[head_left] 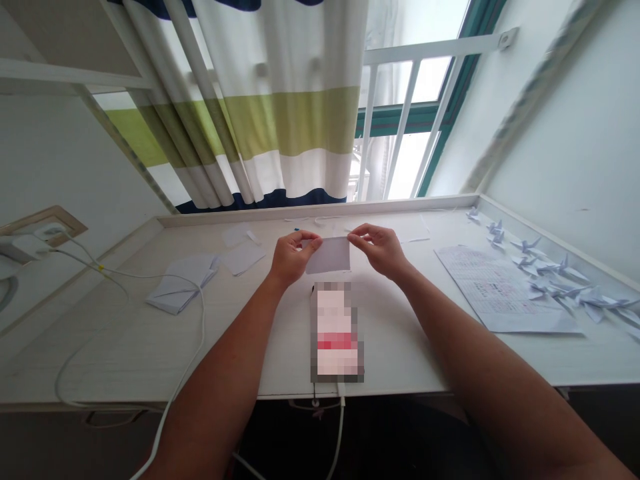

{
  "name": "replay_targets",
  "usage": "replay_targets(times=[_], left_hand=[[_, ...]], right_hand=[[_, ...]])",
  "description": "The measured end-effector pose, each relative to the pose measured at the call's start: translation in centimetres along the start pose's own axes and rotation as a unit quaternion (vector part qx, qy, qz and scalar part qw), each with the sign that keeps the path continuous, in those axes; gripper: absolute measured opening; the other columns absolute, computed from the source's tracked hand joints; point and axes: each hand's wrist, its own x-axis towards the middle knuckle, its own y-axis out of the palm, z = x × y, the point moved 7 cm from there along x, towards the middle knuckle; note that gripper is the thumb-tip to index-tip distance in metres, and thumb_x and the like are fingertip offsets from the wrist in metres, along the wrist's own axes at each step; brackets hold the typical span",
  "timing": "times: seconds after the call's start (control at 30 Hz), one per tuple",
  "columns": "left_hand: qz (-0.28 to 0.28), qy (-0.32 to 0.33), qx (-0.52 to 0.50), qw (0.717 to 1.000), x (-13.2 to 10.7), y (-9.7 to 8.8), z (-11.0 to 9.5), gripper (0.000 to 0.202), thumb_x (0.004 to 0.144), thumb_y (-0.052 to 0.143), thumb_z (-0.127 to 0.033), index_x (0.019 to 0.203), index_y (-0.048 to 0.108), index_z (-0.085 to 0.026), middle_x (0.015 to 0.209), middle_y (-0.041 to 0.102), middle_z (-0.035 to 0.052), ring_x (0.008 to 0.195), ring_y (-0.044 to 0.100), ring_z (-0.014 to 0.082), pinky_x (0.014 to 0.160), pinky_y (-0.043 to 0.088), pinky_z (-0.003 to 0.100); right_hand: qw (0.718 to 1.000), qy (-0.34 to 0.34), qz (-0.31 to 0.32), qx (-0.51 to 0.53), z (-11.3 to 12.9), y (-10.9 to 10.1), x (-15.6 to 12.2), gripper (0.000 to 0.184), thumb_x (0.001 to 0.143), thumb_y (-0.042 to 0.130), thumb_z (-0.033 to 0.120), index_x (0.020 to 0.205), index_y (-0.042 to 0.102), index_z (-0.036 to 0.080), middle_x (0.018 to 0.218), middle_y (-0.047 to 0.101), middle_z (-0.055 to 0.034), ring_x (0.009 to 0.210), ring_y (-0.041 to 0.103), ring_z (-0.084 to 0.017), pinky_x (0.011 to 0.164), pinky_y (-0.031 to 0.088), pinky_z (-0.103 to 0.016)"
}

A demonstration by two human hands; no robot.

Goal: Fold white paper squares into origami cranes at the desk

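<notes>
A small square sheet of pale paper point(329, 256) hangs upright just above the white desk point(150, 347). My left hand point(291, 255) pinches its top left corner, fingers closed on it. My right hand point(380, 248) pinches the top right corner the same way. Directly below the sheet a phone point(337, 331) lies flat on the desk, its screen blurred, a white cable running from its near end over the front edge.
A stack of white paper point(181, 285) and loose sheets point(243, 257) lie at the left. A printed sheet point(503, 289) and several folded paper cranes point(547, 270) sit at the right. A white cable point(120, 277) loops from a wall socket point(37, 230). A striped curtain point(280, 120) and window stand behind.
</notes>
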Motion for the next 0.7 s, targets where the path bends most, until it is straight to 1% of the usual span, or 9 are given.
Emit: replay_targets(times=[0.1, 0.13, 0.17, 0.2, 0.3, 0.37, 0.43, 0.57, 0.7], left_hand=[[-0.061, -0.004, -0.060, 0.996, 0.4, -1.2, 0.3, 0.031, 0.078, 0.083, -0.048, 0.086, 0.079, -0.018, 0.073, 0.071, 0.0026, 0.066, 0.060, 0.0162, 0.063, 0.047, 0.028], [-0.063, -0.003, -0.062, 0.996, 0.4, -1.3, 0.3, 0.031, 0.077, 0.083, -0.048, 0.086, 0.079, -0.018, 0.074, 0.072, 0.0028, 0.067, 0.061, 0.0164, 0.064, 0.048, 0.028], [-0.051, -0.003, -0.058, 0.997, 0.3, -1.0, 0.2, 0.031, 0.077, 0.084, -0.048, 0.086, 0.079, -0.018, 0.075, 0.073, 0.0030, 0.068, 0.062, 0.0166, 0.065, 0.049, 0.028], [-0.031, -0.004, -0.048, 0.998, 0.2, -0.5, 0.1, 0.031, 0.077, 0.084, -0.048, 0.087, 0.080, -0.019, 0.076, 0.074, 0.0033, 0.068, 0.062, 0.0167, 0.065, 0.049, 0.029], [0.034, 0.015, -0.018, 0.999, -0.6, 1.4, -0.5, 0.029, 0.079, 0.084, -0.048, 0.088, 0.083, -0.020, 0.082, 0.077, 0.0048, 0.072, 0.064, 0.0177, 0.069, 0.050, 0.030], [0.060, 0.020, -0.023, 0.998, -1.1, 2.4, -0.6, 0.030, 0.079, 0.084, -0.049, 0.089, 0.084, -0.021, 0.086, 0.079, 0.0059, 0.075, 0.065, 0.0184, 0.070, 0.050, 0.031], [0.068, 0.006, -0.031, 0.997, -1.2, 2.7, -0.3, 0.032, 0.079, 0.084, -0.050, 0.090, 0.084, -0.020, 0.085, 0.079, 0.0063, 0.072, 0.065, 0.0182, 0.069, 0.050, 0.031], [0.029, -0.011, -0.045, 0.999, -0.5, 1.5, 0.3, 0.033, 0.078, 0.084, -0.050, 0.086, 0.081, -0.018, 0.083, 0.078, 0.0065, 0.072, 0.068, 0.0184, 0.072, 0.052, 0.032], [-0.058, 0.010, -0.077, 0.995, 0.2, -0.9, -0.2, 0.034, 0.081, 0.081, -0.049, 0.085, 0.075, -0.016, 0.081, 0.076, 0.0062, 0.080, 0.070, 0.0185, 0.081, 0.054, 0.033]], right_hand=[[0.994, 0.026, -0.096, 0.040, -0.8, -1.9, 0.3, 0.026, 0.085, 0.078, 0.046, 0.087, 0.075, 0.020, 0.082, 0.073, -0.0050, 0.078, 0.067, -0.020, 0.079, 0.056, -0.041], [0.992, 0.025, -0.118, 0.048, -0.9, -2.3, 0.3, 0.027, 0.085, 0.078, 0.047, 0.088, 0.075, 0.020, 0.083, 0.073, -0.0051, 0.080, 0.067, -0.021, 0.080, 0.057, -0.041], [0.991, 0.022, -0.116, 0.055, -0.8, -2.2, 0.3, 0.029, 0.084, 0.079, 0.048, 0.090, 0.075, 0.020, 0.086, 0.074, -0.0054, 0.083, 0.068, -0.021, 0.082, 0.057, -0.041], [0.994, 0.015, -0.093, 0.061, -0.6, -1.6, 0.2, 0.030, 0.084, 0.079, 0.049, 0.093, 0.075, 0.021, 0.089, 0.074, -0.0057, 0.088, 0.069, -0.022, 0.084, 0.057, -0.041], [0.998, -0.009, 0.037, 0.047, 0.3, 1.5, -0.4, 0.034, 0.082, 0.081, 0.052, 0.101, 0.077, 0.024, 0.102, 0.077, -0.0066, 0.100, 0.070, -0.024, 0.090, 0.056, -0.042], [0.998, -0.007, 0.058, 0.038, 0.4, 2.6, -0.9, 0.032, 0.085, 0.078, 0.054, 0.092, 0.078, 0.023, 0.095, 0.077, -0.0064, 0.091, 0.069, -0.023, 0.082, 0.055, -0.039], [0.998, 0.002, 0.054, 0.026, 0.3, 2.9, -1.1, 0.032, 0.087, 0.076, 0.054, 0.085, 0.077, 0.022, 0.088, 0.076, -0.0058, 0.082, 0.067, -0.021, 0.074, 0.053, -0.037], [1.000, 0.021, 0.000, 0.002, -0.5, 1.3, -0.7, 0.033, 0.086, 0.076, 0.053, 0.082, 0.075, 0.021, 0.081, 0.074, -0.0051, 0.074, 0.063, -0.021, 0.067, 0.050, -0.035], [0.996, 0.049, -0.071, 0.035, -1.2, -0.7, -0.1, 0.036, 0.080, 0.080, 0.056, 0.081, 0.074, 0.020, 0.073, 0.070, -0.0037, 0.068, 0.060, -0.020, 0.061, 0.047, -0.034]])
